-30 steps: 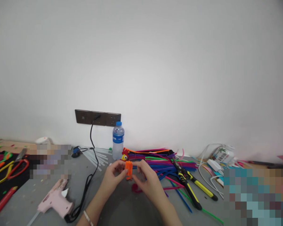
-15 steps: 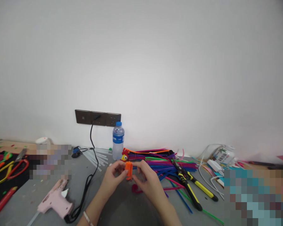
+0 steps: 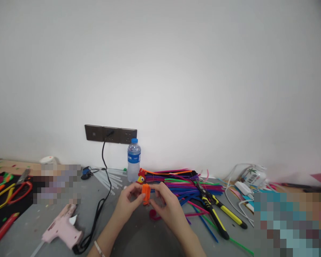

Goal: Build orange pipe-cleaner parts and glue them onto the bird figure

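Note:
My left hand (image 3: 128,200) pinches a small orange piece (image 3: 146,193), which looks like pipe cleaner folded into side-by-side strips. From the other side, the fingertips of my right hand (image 3: 167,202) hold its right edge. Just behind the piece is a red and yellow figure (image 3: 141,176) with a round eye. Close under my right hand lies a magenta pipe cleaner (image 3: 153,214) with a coiled end. The left fingertips are partly hidden behind the orange piece.
Behind my hands stands a water bottle (image 3: 134,162). Pipe cleaners (image 3: 192,187) and yellow-black pliers (image 3: 216,207) lie right. A pink glue gun (image 3: 64,228) with a black cord (image 3: 107,185), glue sticks (image 3: 109,177) and scissors (image 3: 16,192) are left. Chargers and cables (image 3: 242,188) sit far right.
Both hands keep the orange piece in nearly the same place. The camera view has shifted very slightly; nothing else visibly differs.

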Demonstrator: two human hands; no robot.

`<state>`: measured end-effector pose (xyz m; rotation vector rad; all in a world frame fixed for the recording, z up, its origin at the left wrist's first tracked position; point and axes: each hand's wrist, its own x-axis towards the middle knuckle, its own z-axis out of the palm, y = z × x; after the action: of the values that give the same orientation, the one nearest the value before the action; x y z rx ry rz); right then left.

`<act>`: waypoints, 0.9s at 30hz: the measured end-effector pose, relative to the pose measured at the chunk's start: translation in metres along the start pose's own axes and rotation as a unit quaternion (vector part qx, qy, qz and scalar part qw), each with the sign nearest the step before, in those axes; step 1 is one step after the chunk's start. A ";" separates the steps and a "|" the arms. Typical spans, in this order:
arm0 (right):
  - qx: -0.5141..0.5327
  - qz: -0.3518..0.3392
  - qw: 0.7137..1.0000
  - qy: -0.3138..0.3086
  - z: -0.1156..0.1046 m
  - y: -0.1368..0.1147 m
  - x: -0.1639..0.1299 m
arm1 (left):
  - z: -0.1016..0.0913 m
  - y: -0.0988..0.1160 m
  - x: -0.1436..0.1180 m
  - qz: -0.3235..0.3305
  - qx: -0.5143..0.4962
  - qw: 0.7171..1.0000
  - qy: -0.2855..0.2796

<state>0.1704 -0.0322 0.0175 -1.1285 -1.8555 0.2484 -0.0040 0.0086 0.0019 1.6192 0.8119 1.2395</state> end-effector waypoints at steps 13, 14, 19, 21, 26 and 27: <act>0.010 0.010 1.000 -0.012 0.001 0.002 -0.001 | -0.001 -0.004 0.000 -0.001 0.000 1.000 -0.007; 0.011 0.012 1.000 -0.014 0.001 0.002 -0.001 | -0.001 -0.004 0.000 0.000 0.002 1.000 -0.009; 0.020 0.018 0.999 -0.021 0.001 0.001 -0.001 | -0.001 -0.004 0.000 0.003 0.010 1.000 -0.012; 0.021 0.015 0.999 -0.022 0.000 0.000 -0.001 | -0.002 -0.004 0.001 0.000 0.009 1.000 -0.010; 0.035 0.018 0.999 0.016 -0.010 0.006 -0.002 | -0.007 -0.012 0.002 -0.014 -0.005 1.000 0.016; 0.040 0.025 0.998 0.035 -0.012 0.009 -0.002 | -0.008 -0.015 0.002 -0.020 -0.012 0.999 0.025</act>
<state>0.1853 -0.0319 0.0180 -1.1164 -1.7428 0.3062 -0.0111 0.0182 -0.0102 1.5512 0.8526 1.2611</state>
